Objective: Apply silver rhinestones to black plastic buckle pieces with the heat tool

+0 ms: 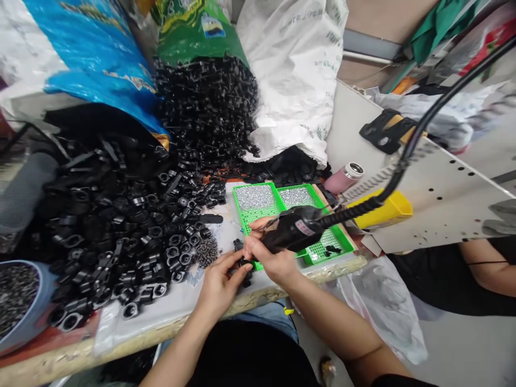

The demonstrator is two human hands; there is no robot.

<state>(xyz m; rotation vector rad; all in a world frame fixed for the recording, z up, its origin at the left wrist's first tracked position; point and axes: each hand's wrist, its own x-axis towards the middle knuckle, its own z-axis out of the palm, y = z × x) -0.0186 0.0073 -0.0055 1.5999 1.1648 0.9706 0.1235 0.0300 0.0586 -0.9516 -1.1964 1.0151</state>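
Note:
My right hand (271,257) is wrapped round a black electric screwdriver (296,230) whose coiled cable (365,205) runs up to the right. Its tip points down at a small black plastic part (244,264) near the table's front edge. My left hand (222,281) pinches that part with its fingers closed. Two green trays (269,208) filled with small silver screws lie just behind the hands. A small heap of dark screws (207,251) sits to the left of my hands.
A large heap of black plastic parts (121,215) covers the left of the table, spilling from sacks behind. A blue bowl (18,301) of dark pieces stands far left. A pink flask (344,177), a yellow bin (389,210) and another person's arm (487,269) are at the right.

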